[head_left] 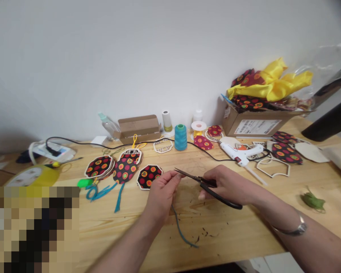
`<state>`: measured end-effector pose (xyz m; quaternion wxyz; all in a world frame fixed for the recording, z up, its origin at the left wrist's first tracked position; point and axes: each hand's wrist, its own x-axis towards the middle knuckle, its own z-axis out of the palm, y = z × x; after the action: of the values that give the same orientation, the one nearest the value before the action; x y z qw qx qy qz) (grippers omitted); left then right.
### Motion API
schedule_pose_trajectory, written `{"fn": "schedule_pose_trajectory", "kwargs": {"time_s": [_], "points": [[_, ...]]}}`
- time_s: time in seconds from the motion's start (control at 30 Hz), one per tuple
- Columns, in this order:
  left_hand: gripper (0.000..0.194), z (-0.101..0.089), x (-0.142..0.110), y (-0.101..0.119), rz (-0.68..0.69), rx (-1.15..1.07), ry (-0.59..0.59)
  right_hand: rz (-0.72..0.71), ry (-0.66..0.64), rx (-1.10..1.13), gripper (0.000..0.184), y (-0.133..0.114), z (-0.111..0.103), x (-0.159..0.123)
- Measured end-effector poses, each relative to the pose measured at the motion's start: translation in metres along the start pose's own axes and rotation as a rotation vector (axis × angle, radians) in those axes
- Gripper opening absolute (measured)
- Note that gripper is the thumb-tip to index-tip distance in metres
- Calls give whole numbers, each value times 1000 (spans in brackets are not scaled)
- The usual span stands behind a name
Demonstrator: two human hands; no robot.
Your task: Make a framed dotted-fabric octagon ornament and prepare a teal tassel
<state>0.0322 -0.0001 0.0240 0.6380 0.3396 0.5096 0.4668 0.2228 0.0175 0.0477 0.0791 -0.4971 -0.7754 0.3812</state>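
Observation:
My right hand (226,185) grips black-handled scissors (207,184), their blades pointing left towards my left hand. My left hand (162,193) is pinched on a thin teal cord (182,231) that trails down across the wooden table (244,235) towards its front edge. The scissor tips lie right by my left fingertips. Just left of my left hand lies an octagonal piece covered in dark fabric with red and orange dots (148,176).
More dotted fabric pieces (113,167) and teal cords (102,191) lie to the left. A teal thread spool (180,137), a white glue gun (241,153), wooden cut-outs (274,167) and a cardboard box (255,123) holding yellow cloth stand behind. A green scrap (312,200) lies right.

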Motion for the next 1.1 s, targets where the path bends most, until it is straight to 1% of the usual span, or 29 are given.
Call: {"fn": "schedule_pose_trajectory", "kwargs": {"time_s": [0.37,0.57,0.63,0.7,0.8,0.83,0.9,1.0,1.1], "points": [[22,0,-1,1,15,-26,-10,29,1,30,45,2,1,2],[23,-1,3,1,-4,-83,4,29,41,23,44,3,1,1],[25,-4,6,0,-7,-94,26,4,9,41,44,2,-1,-1],[28,-6,8,-2,-14,-92,62,-41,-58,42,45,-1,-4,-3],[33,-9,9,-2,-14,-88,97,-110,-138,-76,45,-9,-5,-9],[34,-9,9,-1,-13,-102,88,-128,-146,-147,43,-12,-5,-11],[40,-10,9,1,-27,-162,55,-137,-124,-314,33,-15,-4,-17],[51,-11,9,4,-88,-261,25,-63,-47,-520,16,-8,-5,-29],[58,-12,9,7,-118,-309,1,39,-6,-581,13,12,-10,-47]]}}
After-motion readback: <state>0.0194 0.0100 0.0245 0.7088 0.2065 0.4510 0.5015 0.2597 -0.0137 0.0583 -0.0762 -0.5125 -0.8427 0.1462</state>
